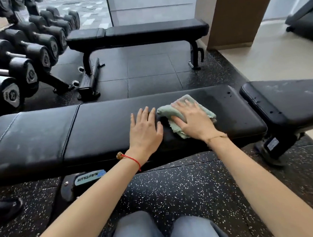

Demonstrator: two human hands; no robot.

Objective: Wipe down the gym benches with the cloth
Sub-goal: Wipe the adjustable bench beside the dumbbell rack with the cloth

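A long black padded gym bench (95,131) runs across the view in front of me. On its right half lies a folded pale green cloth (206,111). My right hand (194,120) presses flat on the cloth with straight, spread fingers. Just left of the cloth, my left hand (145,131) rests flat on the bare pad, fingers straight. The bench's separate seat pad (291,99) sits at the right, with a few water drops on it. A second black bench (143,32) stands farther back, parallel to the first.
A rack of black dumbbells (23,54) lines the left side. A brown pillar (237,11) rises at the back right, with another machine (309,25) beyond it. Black speckled rubber floor (177,185) lies between the benches and under my knees (166,232).
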